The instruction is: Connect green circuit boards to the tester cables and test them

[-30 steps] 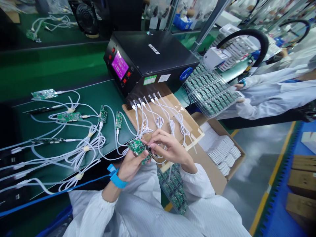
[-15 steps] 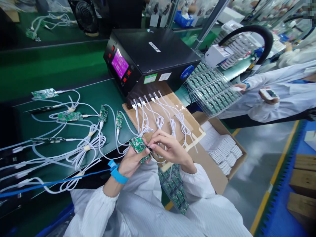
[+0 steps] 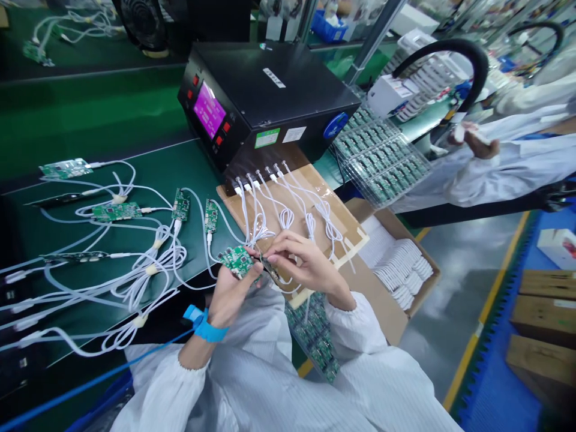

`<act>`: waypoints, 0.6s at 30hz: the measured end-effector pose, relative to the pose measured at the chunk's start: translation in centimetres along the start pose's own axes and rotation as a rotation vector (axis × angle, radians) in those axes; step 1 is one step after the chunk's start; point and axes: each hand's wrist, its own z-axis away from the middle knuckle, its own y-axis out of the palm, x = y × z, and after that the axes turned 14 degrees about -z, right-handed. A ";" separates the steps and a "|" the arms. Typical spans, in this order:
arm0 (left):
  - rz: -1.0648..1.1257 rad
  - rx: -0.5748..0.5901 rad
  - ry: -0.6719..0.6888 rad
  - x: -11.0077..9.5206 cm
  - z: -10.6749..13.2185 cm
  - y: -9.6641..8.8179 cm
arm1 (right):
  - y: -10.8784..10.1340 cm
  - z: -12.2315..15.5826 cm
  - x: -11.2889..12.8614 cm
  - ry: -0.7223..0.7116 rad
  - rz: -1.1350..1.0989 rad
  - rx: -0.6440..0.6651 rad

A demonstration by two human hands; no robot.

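Observation:
My left hand (image 3: 231, 295), with a blue wrist strap (image 3: 201, 323), grips a small green circuit board (image 3: 237, 261) over the bench's near edge. My right hand (image 3: 300, 264) is closed in a pinch at the board's right end, on a small dark part or connector that I cannot make out. White cables (image 3: 288, 210) run from the black test box (image 3: 265, 99) across a taped cardboard sheet (image 3: 324, 198) toward my hands. A panel of green boards (image 3: 315, 336) lies on my lap below them.
Several more boards (image 3: 117, 211) on white cables lie on the green mat (image 3: 148, 174) to the left. A clear tray of boards (image 3: 382, 162) sits right of the box. A carton of white pieces (image 3: 400, 273) stands below. Another person's sleeve and hand (image 3: 477, 144) are at the far right.
My hands and the board have shifted slightly left and up in view as the head turned. The other person's hand has lifted off the clear tray and now holds something white.

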 end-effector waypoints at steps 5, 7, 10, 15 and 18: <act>-0.169 -0.094 -0.060 0.1 1.7 -1.9 | 0.8 -0.5 0.3 0.030 0.179 0.072; -0.160 -0.086 -0.083 0.4 2.0 -2.1 | 1.3 -0.2 0.6 0.065 0.304 0.157; -0.141 -0.082 -0.089 1.0 2.1 -2.3 | 1.2 2.0 1.6 0.096 0.533 0.170; -0.185 -0.071 -0.125 2.3 2.4 -3.0 | -0.6 9.1 2.5 0.045 0.700 0.272; -0.206 -0.087 -0.129 3.1 2.7 -3.5 | -1.0 12.7 2.0 0.149 0.743 0.383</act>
